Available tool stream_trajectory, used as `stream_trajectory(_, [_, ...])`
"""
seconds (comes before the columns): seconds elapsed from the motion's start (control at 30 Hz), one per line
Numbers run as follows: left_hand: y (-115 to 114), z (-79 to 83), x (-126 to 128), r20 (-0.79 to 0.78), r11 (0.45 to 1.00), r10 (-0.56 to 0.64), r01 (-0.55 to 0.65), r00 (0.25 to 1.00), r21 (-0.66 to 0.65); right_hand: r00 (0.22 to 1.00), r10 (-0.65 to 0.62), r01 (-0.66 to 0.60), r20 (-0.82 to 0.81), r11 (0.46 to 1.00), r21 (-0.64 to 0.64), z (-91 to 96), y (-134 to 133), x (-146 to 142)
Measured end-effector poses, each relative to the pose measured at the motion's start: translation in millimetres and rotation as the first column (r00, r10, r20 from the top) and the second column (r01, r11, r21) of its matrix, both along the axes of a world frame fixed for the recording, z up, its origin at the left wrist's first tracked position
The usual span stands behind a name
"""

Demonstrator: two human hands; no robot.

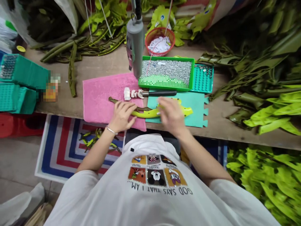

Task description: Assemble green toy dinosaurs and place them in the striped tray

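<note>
Seems to be at a lining-up step, judging by how close the lime part (pixel 150 113) lies to the olive part (pixel 113 99), both low on the desk (pixel 218 125) before the body. Clasping one end of the lime part with the left hand (pixel 123 115), over the pink cloth (pixel 101 103). Reaching across its middle with the right hand (pixel 171 114), above the teal mat (pixel 199 118); too blurred to tell whether closed on anything. Apart from each other, with some lime part showing between and more to the right of the right hand. Probably calls next for a firm left hold and a light, exact right-hand touch. Just beyond the hands, see the tool (pixel 164 93); farther out, the screws (pixel 169 70) and the hanging driver (pixel 135 47).
</note>
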State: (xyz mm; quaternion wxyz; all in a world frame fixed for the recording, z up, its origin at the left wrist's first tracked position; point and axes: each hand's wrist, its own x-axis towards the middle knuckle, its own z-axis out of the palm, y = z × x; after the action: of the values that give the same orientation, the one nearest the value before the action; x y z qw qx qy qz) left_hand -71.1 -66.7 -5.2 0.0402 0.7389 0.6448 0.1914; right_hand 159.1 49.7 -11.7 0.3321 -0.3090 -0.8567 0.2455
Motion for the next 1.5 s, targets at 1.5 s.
stream_trajectory(1.5, [44,0.0,77,0.085,0.998,-0.066,0.065,0.994,0.02,0.801,-0.519,0.428,0.299,0.845,0.322,34.7,229,185])
